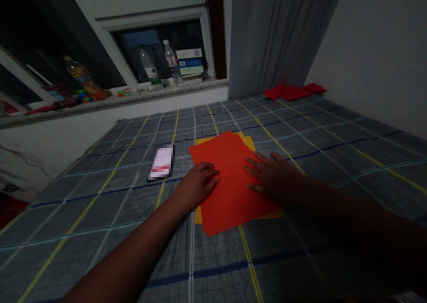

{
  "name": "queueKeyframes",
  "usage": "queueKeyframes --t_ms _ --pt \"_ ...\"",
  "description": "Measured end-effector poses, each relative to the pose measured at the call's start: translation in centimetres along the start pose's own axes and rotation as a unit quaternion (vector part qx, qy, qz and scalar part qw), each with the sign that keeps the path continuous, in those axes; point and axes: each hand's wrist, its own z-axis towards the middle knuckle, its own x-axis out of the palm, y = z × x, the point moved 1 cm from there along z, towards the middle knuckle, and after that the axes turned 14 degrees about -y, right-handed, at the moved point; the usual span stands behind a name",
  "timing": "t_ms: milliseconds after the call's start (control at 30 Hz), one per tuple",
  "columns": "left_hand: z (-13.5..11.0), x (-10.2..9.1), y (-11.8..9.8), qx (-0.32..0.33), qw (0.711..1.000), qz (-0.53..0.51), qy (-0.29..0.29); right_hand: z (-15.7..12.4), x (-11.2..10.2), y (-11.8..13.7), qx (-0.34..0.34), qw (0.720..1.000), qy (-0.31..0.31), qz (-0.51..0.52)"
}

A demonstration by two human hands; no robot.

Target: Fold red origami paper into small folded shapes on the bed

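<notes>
An orange-red sheet of paper (230, 200) lies flat and slightly turned on top of a yellow sheet (247, 142), whose corners stick out around it. My left hand (199, 183) rests on the left edge of the red sheet, its fingers loosely stretched and lying on the paper. On the right side of the same sheet, my right hand (271, 176) lies with its fingers spread. Both hands touch the paper from above, and nothing is seen gripped in either.
The sheets lie on a plaid bedspread (126, 214). A phone (162, 163) with a lit screen lies to the left. Red cloth-like items (295, 91) sit at the back right. Bottles (172, 62) and stacked books (191, 64) stand on the windowsill (133, 99).
</notes>
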Motion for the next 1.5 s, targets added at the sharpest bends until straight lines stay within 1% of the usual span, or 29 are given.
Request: queueKeyframes --t_ms 100,167,233,300,333,367,433,500,567,633,733,867,1067,1300,1500 --pt "0.0 -0.1 0.0 -0.003 1.0 0.003 0.008 -0.2 -0.1 -0.8 0.04 0.999 0.011 -0.013" --pt "0.0 -0.2 -0.1 0.001 1.0 0.007 0.009 0.0 -0.7 -1.1 0.065 0.998 0.006 -0.018" --pt "0.0 -0.2 -0.1 0.014 1.0 0.019 0.009 0.6 -1.8 -1.2 0.089 0.995 -0.024 -0.03" --pt "0.0 -0.2 -0.2 0.037 0.998 0.041 0.015 1.1 -2.9 -0.8 0.103 0.991 -0.078 -0.038" --pt "0.0 -0.1 -0.3 0.05 0.997 0.057 0.018 1.3 -3.3 -0.4 0.091 0.989 -0.111 -0.027" --pt "0.0 -0.1 -0.4 0.064 0.995 0.073 0.019 1.5 -3.4 0.1 0.064 0.988 -0.138 -0.005" --pt "0.0 -0.3 -0.9 0.089 0.991 0.099 0.01 1.6 -2.9 1.2 -0.006 0.985 -0.164 0.061" --pt "0.0 -0.5 -1.4 0.102 0.988 0.118 -0.012 1.4 -1.6 2.2 -0.051 0.981 -0.153 0.108" --pt "0.1 -0.7 -1.8 0.105 0.985 0.132 -0.024 1.2 -0.1 2.9 -0.052 0.983 -0.12 0.128" --pt "0.1 -0.8 -2.2 0.113 0.983 0.142 -0.011 1.1 1.1 3.2 -0.047 0.986 -0.095 0.131" --pt "0.1 -0.5 -2.5 0.131 0.981 0.139 0.03 1.1 1.8 3.2 -0.038 0.988 -0.082 0.126" --pt "-0.1 -0.3 -3.3 0.118 0.983 0.135 0.041 1.1 1.9 3.0 -0.036 0.988 -0.081 0.123" --pt "-0.7 -1.1 -4.9 0.091 0.982 0.159 0.049 1.1 1.8 3.1 -0.029 0.99 -0.071 0.121" --pt "-1.2 -2.1 -4.9 0.06 0.973 0.211 0.072 1.1 1.5 3.1 -0.027 0.988 -0.065 0.135" --pt "-1.6 -2.7 -5.5 0.04 0.961 0.259 0.085 1.0 1.5 3.0 -0.023 0.988 -0.063 0.141"
